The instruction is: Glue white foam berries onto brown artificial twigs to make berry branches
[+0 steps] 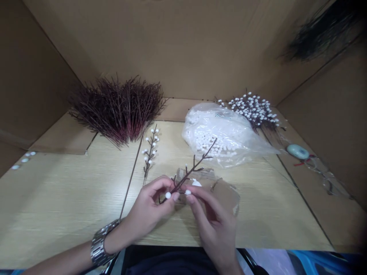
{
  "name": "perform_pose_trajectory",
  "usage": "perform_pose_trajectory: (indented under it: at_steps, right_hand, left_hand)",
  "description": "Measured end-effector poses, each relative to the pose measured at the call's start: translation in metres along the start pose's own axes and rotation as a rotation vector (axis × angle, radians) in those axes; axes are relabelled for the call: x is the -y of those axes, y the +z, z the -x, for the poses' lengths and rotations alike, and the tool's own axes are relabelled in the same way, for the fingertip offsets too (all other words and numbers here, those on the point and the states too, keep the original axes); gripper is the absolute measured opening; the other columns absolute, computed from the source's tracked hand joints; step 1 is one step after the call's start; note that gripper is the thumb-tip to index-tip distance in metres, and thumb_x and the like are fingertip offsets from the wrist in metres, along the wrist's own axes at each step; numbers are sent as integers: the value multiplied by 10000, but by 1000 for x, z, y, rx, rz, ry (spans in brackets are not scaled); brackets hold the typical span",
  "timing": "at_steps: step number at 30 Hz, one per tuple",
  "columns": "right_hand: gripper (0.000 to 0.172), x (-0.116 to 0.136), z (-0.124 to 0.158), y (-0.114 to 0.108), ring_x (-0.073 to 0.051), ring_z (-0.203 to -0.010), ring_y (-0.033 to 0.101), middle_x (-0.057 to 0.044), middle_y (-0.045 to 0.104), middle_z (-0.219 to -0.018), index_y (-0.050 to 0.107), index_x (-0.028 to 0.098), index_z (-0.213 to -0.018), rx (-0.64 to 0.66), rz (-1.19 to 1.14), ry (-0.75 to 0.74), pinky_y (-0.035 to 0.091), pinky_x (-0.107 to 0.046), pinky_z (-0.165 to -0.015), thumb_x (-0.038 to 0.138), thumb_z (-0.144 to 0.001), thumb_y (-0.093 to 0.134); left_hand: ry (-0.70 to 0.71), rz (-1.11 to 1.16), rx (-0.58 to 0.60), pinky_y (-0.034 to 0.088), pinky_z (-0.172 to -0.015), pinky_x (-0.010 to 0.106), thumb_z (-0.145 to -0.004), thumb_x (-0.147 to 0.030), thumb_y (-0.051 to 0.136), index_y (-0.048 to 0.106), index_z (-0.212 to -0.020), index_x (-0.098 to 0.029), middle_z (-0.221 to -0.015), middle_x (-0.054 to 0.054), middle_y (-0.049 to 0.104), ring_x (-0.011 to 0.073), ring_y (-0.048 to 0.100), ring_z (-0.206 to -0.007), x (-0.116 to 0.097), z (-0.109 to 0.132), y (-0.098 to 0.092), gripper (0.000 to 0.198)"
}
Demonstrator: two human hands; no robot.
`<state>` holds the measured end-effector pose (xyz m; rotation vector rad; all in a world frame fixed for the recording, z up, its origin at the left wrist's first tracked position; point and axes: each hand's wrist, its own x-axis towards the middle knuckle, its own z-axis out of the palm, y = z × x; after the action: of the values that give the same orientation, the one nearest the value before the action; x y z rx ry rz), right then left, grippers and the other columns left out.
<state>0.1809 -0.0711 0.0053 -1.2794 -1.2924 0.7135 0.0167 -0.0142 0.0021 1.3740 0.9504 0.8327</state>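
Observation:
A brown twig (195, 167) slants up to the right over the table, its lower part pinched in my left hand (155, 198). One white ball (168, 195) sits near the twig's lower end, beside my left thumb. Between thumb and forefinger of my right hand (213, 221) is another white ball (188, 192), at the tip of a short side branch. Behind the hands lie a clear plastic piece (226, 194) and a small white blob (196, 183). A twig with several white balls (150, 151) rests left of the held one.
Bare brown twigs (117, 109) are heaped at the back left. A clear bag of white balls (220, 133) and a pile of white-tipped twigs (254, 109) lie back right. Cardboard walls (172, 49) surround the table (86, 198). A pale green oval object (298, 151) is at right.

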Motion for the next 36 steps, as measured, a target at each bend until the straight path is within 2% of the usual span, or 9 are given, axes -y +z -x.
perform_pose_trajectory:
  at_steps: [6, 14, 26, 36]
  right_hand:
    - [380, -5, 1, -1, -157, -1011, 769, 5, 802, -1110, 725, 316, -1189, 3, 22, -76, 629, -267, -926, 69, -904, 678]
    - [403, -8, 3, 3, -139, -987, 779, 31, 809, -1100, 745, 342, -1178, -31, 4, -32, 619, -211, -919, 64, -890, 700]
    - [416, -11, 6, 8, -124, -985, 775, 45, 808, -1098, 748, 353, -1167, -58, -48, -13, 617, -202, -916, 51, -885, 701]
    - [442, -12, 7, 9, -130, -985, 777, 52, 807, -1104, 742, 382, -1189, -47, -34, -6, 625, -218, -906, 56, -894, 691]
  left_hand:
    - [20, -28, -13, 449, -699, 249, -929, -216, 667, 636, -874, -195, -817, -25, 589, 139, 551, -764, -1, -2, 0, 67]
    - [14, -3, -17, 475, -708, 222, -912, -186, 678, 647, -874, -195, -831, -21, 605, 127, 569, -780, 1, 0, 1, 50]
    - [25, 39, -55, 519, -725, 199, -886, -164, 715, 699, -906, -208, -877, -10, 694, 121, 651, -815, 5, 1, 1, 51]
    - [10, 38, -63, 520, -716, 184, -883, -165, 719, 703, -901, -223, -863, -28, 701, 107, 653, -796, 5, 0, 0, 62]
